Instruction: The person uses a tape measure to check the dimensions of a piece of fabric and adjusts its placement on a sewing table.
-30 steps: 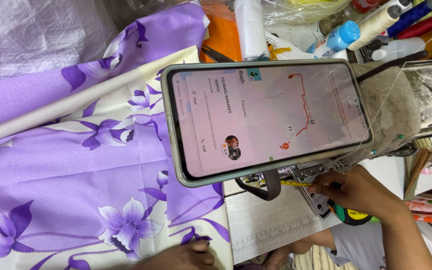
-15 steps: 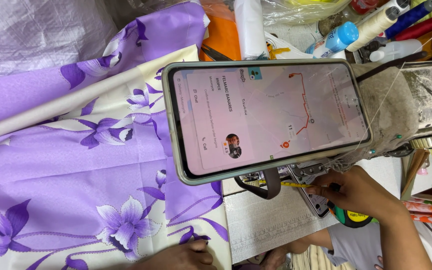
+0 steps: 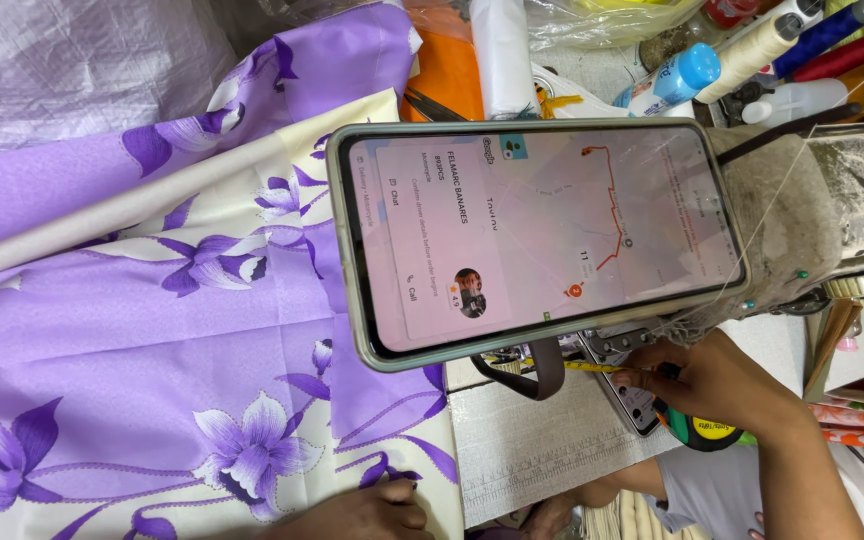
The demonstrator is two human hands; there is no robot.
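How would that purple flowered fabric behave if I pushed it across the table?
The purple flowered fabric would probably bunch and wrinkle instead of sliding whole, since it already lies in soft folds. It looks thin and light. The left hand resting on its near edge suggests it may shift easily when not pinned.

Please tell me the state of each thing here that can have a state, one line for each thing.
smartphone: screen lit, showing a map, lying sideways in front of the machine
purple floral fabric: spread out, partly folded
left hand: resting on the fabric edge
right hand: fingers pinching a thin yellow tool
blue-capped bottle: closed
tape measure: lying under the right hand
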